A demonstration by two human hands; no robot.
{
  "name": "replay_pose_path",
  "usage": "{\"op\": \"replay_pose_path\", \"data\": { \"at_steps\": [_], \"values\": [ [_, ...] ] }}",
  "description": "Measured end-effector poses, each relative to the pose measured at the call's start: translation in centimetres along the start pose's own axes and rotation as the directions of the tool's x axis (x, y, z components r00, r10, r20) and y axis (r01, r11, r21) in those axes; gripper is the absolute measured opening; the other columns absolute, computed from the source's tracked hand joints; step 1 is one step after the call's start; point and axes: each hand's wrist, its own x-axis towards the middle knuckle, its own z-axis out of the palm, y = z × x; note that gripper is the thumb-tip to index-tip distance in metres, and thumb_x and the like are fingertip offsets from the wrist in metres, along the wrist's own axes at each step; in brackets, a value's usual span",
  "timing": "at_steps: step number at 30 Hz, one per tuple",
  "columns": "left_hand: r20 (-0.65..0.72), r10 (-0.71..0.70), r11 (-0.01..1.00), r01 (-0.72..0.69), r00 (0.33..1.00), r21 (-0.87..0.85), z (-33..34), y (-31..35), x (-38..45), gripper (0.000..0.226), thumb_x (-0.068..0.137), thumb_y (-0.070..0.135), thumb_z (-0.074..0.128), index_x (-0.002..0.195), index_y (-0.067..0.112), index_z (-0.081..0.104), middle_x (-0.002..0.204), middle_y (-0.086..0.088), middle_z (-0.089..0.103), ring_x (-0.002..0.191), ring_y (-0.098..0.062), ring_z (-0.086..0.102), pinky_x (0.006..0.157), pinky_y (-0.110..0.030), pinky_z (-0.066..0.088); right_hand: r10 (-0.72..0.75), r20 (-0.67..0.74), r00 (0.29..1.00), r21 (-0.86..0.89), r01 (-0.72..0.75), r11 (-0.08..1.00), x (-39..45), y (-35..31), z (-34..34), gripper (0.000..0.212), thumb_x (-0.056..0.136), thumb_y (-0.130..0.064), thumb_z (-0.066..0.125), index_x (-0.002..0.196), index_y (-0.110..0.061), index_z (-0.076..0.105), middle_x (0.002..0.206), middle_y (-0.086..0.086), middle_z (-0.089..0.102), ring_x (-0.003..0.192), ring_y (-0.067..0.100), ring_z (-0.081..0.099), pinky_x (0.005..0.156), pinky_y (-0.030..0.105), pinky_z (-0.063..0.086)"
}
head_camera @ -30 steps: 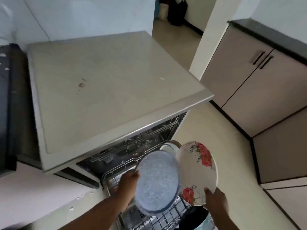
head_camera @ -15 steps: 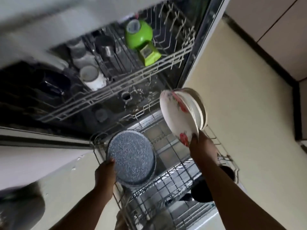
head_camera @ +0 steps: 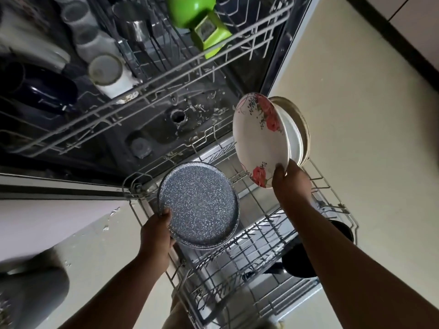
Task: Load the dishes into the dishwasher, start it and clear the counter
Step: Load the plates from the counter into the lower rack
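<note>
My left hand (head_camera: 155, 233) grips the lower left rim of a blue speckled plate (head_camera: 198, 206), held tilted over the near left part of the pulled-out lower rack (head_camera: 237, 264). Over the rack's far right corner, my right hand (head_camera: 288, 180) holds a stack of plates upright by its bottom edge, with a white plate with red roses (head_camera: 257, 136) in front and two plain plates (head_camera: 297, 131) behind it. The open dishwasher's upper rack (head_camera: 166, 74) carries a green container (head_camera: 190, 10), a white cup (head_camera: 108, 72), a steel cup (head_camera: 135, 27) and dark bowls (head_camera: 45, 91).
A black round vessel (head_camera: 306, 262) sits at the lower rack's right side, partly hidden by my right arm. The cream floor (head_camera: 356, 115) lies to the right, with cabinet fronts at the top right corner. A blurred grey object (head_camera: 31, 298) fills the bottom left.
My view dropped from the dishwasher's top to its open interior. Both hands lowered the plates toward the lower rack, and the view closed in on it.
</note>
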Motion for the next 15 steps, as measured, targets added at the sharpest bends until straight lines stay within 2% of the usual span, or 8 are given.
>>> {"op": "replay_pose_path", "data": {
  "at_steps": [3,6,9,12,15],
  "values": [
    [0.003,-0.027,0.997,0.027,1.000,-0.071,0.2,0.3,0.1,0.018,0.098,0.024,0.055,0.111,0.017,0.065,0.095,-0.001,0.066,0.082,-0.016,0.058,0.064,-0.027,0.042,-0.006,-0.034,0.999,-0.002,0.006,1.000,0.4,0.1,0.9,0.026,0.098,-0.027,0.047,0.108,-0.008,0.061,0.090,0.022,0.067,0.081,0.039,0.063,0.065,0.033,0.036],
    [0.017,-0.043,0.993,0.044,0.999,-0.107,0.5,0.7,0.5,0.011,0.099,0.024,0.055,0.097,0.018,0.064,0.080,0.007,0.066,0.071,-0.010,0.058,0.055,-0.021,0.043,-0.073,-0.027,0.997,-0.002,0.073,0.997,-0.6,0.6,2.1,0.020,0.097,-0.022,0.049,0.100,-0.006,0.061,0.077,0.016,0.063,0.070,0.035,0.060,0.062,0.031,0.034],
    [0.020,-0.042,0.989,0.045,0.999,-0.138,0.9,1.3,1.0,0.010,0.099,0.023,0.054,0.099,0.020,0.064,0.088,0.010,0.069,0.078,-0.008,0.062,0.051,-0.018,0.047,-0.069,0.097,0.993,-0.026,0.072,0.997,-1.8,1.1,3.9,0.020,0.098,-0.022,0.046,0.107,-0.010,0.059,0.085,0.016,0.066,0.068,0.030,0.055,0.063,0.030,0.037],
    [0.022,-0.025,0.987,0.028,0.999,-0.157,0.9,1.6,1.7,0.010,0.098,0.023,0.055,0.101,0.023,0.065,0.094,0.011,0.069,0.081,-0.007,0.063,0.048,-0.014,0.049,0.053,0.111,0.992,0.012,-0.055,0.998,-2.1,1.2,5.0,0.023,0.096,-0.023,0.045,0.111,-0.013,0.060,0.092,0.018,0.067,0.081,0.038,0.062,0.064,0.032,0.040],
    [0.032,-0.019,0.986,0.024,0.999,-0.168,0.9,1.8,2.1,0.009,0.097,0.027,0.056,0.101,0.024,0.064,0.096,0.009,0.070,0.080,-0.007,0.064,0.048,-0.014,0.048,0.085,0.153,0.985,0.016,-0.089,0.996,-2.0,1.5,5.4,0.028,0.097,-0.029,0.045,0.119,-0.015,0.057,0.102,0.018,0.068,0.087,0.038,0.063,0.070,0.037,0.049]
  ]
}}
